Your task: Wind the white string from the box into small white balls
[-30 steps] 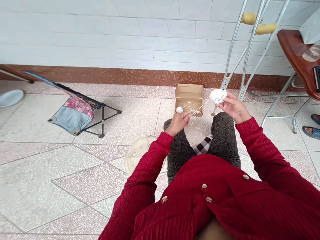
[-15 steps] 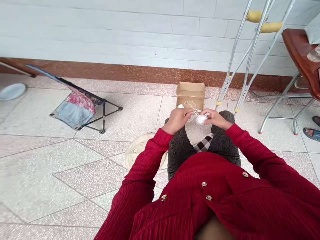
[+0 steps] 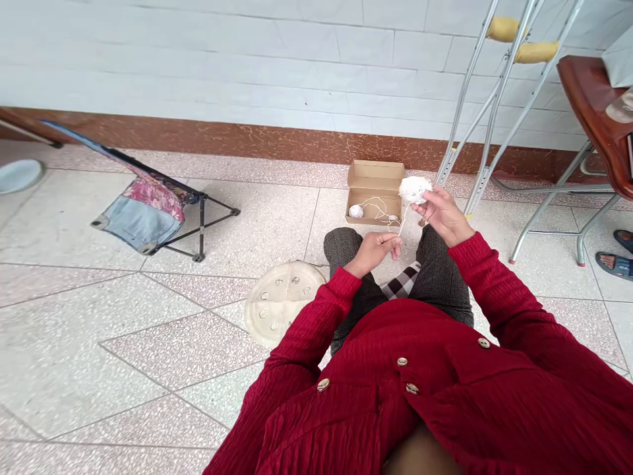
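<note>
A white ball of yarn [image 3: 414, 190] is held up in the air by the right hand [image 3: 444, 214], whose thumb and fingers pinch its near right side. A short strand [image 3: 403, 223] drops from the ball to the left hand [image 3: 376, 252], which sits lower, thumb and fingers pressed together on the yarn, apart from the ball. Beyond the hands, an open cardboard box [image 3: 376, 169] sits on the floor [image 3: 257, 218] with its lid raised; inside lie a smaller white ball [image 3: 355, 211], at the left end, and loose loops of yarn [image 3: 378, 203]. Metal crutches [image 3: 537, 53] with yellow pads stand to the right of the box, near a brown bench [image 3: 586, 99] on metal legs. Left of the person's knees lies a round cream disc [image 3: 281, 300], and farther left stands a low folding chair [image 3: 143, 214] with a blue and pink seat
</note>
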Demonstrator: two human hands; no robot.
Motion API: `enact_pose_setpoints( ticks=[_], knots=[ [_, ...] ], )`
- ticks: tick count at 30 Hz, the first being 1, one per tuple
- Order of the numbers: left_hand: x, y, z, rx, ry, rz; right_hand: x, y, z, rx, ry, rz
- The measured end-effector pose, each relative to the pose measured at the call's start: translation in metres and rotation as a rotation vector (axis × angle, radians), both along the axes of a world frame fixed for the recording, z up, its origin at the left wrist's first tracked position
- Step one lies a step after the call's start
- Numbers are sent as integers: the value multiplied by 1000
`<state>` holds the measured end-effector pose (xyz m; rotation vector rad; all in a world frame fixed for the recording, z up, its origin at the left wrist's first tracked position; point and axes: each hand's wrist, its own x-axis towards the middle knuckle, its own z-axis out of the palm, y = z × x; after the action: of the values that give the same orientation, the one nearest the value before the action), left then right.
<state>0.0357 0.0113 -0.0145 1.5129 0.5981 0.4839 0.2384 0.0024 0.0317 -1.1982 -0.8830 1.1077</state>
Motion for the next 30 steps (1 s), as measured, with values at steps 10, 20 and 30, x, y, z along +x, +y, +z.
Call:
enact_pose_setpoints(
  ticks=[10, 20, 30],
  knots=[
    [-24, 11, 24, 301, 122, 87, -10, -44, -46, -283, -196, 507],
    [-5, -26, -19, 54, 106, 44, -26, -68, -18, -150, 229, 233],
    [-29, -50, -19, 459, 359, -43, -36, -82, -92, -185, -557, 94]
  ],
)
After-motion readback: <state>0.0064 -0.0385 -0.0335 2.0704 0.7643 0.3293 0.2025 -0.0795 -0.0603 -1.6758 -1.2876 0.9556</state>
